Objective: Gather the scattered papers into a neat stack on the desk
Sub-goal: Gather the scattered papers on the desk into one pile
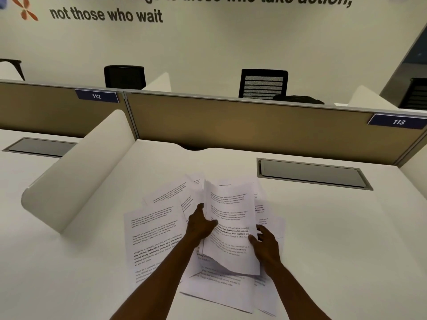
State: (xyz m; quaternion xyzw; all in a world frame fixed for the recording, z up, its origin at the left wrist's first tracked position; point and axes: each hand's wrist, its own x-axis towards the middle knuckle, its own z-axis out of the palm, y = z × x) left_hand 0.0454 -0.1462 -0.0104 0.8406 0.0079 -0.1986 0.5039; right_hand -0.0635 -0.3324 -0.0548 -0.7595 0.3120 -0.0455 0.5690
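1. A bundle of sheets (231, 227) is held raised over the desk (323, 239), its long axis running away from the person, top edge toward the partition (231, 116).
2. The left hand (199, 224) is clamped on the bundle's left edge, thumb laid over the printed face; the fingers behind the paper are hidden.
3. The right hand (265, 243) is set against the bundle's lower right edge, thumb on the face; its other fingers are curled beside the edge, and it cannot be told whether they pinch the paper.
4. Loose papers (152, 236) lie flat and fanned on the desk, mostly left of and beneath the bundle, with a few corners showing to its right.
5. The largest loose sheet lies left of the grip, nearer the left hand, and is skewed against the bundle's axis; it is judged that it would have to be turned to match.
6. The sheets under the bundle and forearms are largely hidden, so their number cannot be made out; the print is too small to read.
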